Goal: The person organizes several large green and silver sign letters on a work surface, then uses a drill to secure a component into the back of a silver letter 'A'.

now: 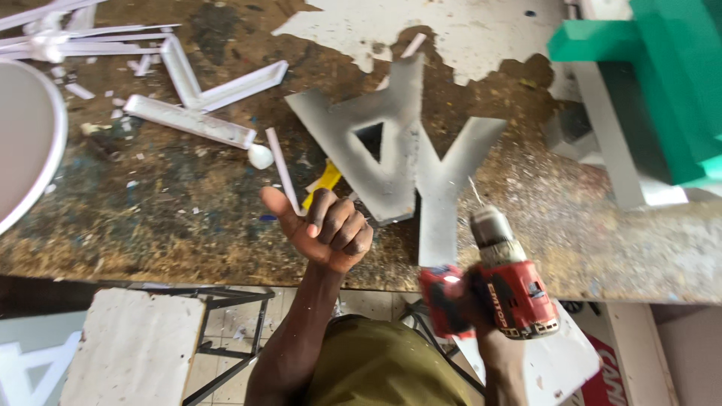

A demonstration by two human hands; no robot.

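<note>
My right hand grips a red cordless drill, its chuck and thin bit pointing up toward a grey Y-shaped cut-out letter. Beside that letter lies a grey A-shaped letter, overlapping it on the worn workbench. My left hand hovers near the A's lower corner, fingers curled into a fist with the thumb stuck out, nothing in it. A yellow-handled tool lies just beyond the left hand, partly hidden by it.
White channel strips and scraps litter the bench's far left, next to a round white disc. Green and white blocks stand at the far right. Below the bench edge sit a white slab and a metal frame.
</note>
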